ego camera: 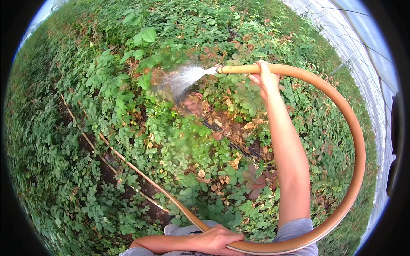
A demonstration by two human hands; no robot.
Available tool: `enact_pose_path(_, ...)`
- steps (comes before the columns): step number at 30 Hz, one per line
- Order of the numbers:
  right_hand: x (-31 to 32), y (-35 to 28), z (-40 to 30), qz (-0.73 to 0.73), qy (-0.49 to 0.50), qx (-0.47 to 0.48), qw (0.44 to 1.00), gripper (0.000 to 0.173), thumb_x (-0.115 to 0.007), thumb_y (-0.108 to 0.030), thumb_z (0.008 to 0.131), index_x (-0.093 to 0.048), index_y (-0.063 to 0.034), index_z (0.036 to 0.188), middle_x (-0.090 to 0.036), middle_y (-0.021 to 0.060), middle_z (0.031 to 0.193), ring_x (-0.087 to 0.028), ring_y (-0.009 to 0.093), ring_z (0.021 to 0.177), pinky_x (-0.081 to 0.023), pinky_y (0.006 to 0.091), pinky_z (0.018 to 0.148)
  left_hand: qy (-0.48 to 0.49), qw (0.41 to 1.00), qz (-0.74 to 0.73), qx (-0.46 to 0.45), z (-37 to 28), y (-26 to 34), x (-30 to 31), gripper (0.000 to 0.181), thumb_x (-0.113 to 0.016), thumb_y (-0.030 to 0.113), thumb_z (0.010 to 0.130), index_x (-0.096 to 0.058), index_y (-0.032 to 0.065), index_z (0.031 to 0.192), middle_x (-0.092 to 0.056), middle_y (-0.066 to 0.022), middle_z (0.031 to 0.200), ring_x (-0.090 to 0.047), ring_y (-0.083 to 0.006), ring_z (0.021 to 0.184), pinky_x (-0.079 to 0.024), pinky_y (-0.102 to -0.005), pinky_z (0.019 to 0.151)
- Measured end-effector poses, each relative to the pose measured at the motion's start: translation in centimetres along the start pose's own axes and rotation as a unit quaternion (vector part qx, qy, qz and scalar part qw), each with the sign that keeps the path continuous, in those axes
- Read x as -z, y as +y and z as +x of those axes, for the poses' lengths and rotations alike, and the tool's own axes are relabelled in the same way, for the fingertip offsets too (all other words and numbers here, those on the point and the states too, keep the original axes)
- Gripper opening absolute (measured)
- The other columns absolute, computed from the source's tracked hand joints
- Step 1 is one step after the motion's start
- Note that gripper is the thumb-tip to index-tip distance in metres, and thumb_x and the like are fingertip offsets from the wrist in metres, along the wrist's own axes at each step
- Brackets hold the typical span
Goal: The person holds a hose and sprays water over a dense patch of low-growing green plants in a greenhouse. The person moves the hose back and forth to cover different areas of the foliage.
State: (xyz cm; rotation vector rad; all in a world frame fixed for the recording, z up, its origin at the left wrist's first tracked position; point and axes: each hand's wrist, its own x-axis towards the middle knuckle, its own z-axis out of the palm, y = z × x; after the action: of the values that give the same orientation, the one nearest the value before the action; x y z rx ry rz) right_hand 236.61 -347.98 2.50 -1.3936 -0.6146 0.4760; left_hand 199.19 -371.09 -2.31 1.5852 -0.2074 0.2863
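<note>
An orange-tan garden hose (358, 140) makes a wide loop on my right side. My right hand (266, 78), with the arm stretched forward, grips it a short way behind the pale nozzle (210, 71). From the nozzle a white spray of water (185, 78) fans out leftward and down onto leafy plants (160, 118). Close to my waist, my left hand (221, 238) is closed around a lower stretch of the same hose. Beyond that hand the hose runs away to the upper left, between the plant rows.
Black irrigation lines (211, 125) run through dry brown leaves (233, 131) under the spray. A narrow soil path (109, 172) with a thin pale pole or pipe (88, 139) lies at left. White greenhouse sheeting (342, 41) rises along the right.
</note>
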Motion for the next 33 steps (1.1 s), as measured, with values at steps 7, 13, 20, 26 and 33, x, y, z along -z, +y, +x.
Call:
enact_pose_path(7,0.1,0.5,-0.4,-0.02,0.013,-0.022,0.999,0.028,-0.059,-0.02,0.088,-0.053,-0.0022,0.109,-0.064,0.0141,0.101,-0.066,0.022,0.074,-0.058,0.0294,0.058,0.009,1.0,-0.004,-0.008,-0.2,0.4,1.3,0.034,-0.074,0.034,0.077,-0.054,0.0067,0.08,-0.056,-0.0124,0.066,-0.059,-0.0331,0.059,-0.045,-0.0406,0.051)
enact_pose_path(13,-0.8,0.6,-0.2,0.005,0.003,-0.03,1.0,0.028,-0.057,-0.022,0.089,-0.051,-0.0032,0.109,-0.064,0.0135,0.101,-0.066,0.022,0.072,-0.058,0.0304,0.058,0.017,1.0,-0.018,-0.018,-0.4,0.0,1.8,0.034,-0.074,0.034,0.076,-0.054,0.0067,0.079,-0.057,-0.0125,0.066,-0.059,-0.0333,0.059,-0.045,-0.041,0.05)
enact_pose_path(20,0.9,3.0,0.3,-0.021,-0.016,-0.059,0.998,0.027,-0.057,-0.023,0.089,-0.053,-0.0035,0.109,-0.063,0.0134,0.1,-0.065,0.022,0.07,-0.057,0.03,0.058,0.013,1.0,-0.019,-0.01,-0.4,-0.1,2.6,0.034,-0.073,0.036,0.077,-0.056,0.0074,0.081,-0.057,-0.0127,0.066,-0.06,-0.0333,0.059,-0.046,-0.0407,0.05)
enact_pose_path(26,1.9,4.1,-0.3,-0.068,0.004,-0.095,0.993,0.026,-0.057,-0.023,0.089,-0.056,-0.0039,0.107,-0.063,0.0103,0.1,-0.065,0.02,0.071,-0.056,0.0288,0.057,0.011,1.0,-0.021,-0.002,-0.3,-0.2,3.3,0.035,-0.072,0.039,0.077,-0.057,0.0079,0.083,-0.059,-0.0122,0.068,-0.061,-0.0331,0.061,-0.046,-0.0405,0.051)
enact_pose_path(33,5.9,4.9,-1.7,-0.163,0.018,-0.103,0.981,0.028,-0.057,-0.024,0.089,-0.056,-0.0035,0.108,-0.064,0.0091,0.094,-0.063,0.016,0.07,-0.056,0.0265,0.056,-0.023,1.0,-0.015,-0.004,0.4,-0.8,3.4,0.037,-0.071,0.041,0.077,-0.056,0.0084,0.086,-0.059,-0.0124,0.068,-0.061,-0.0347,0.063,-0.046,-0.0413,0.051)
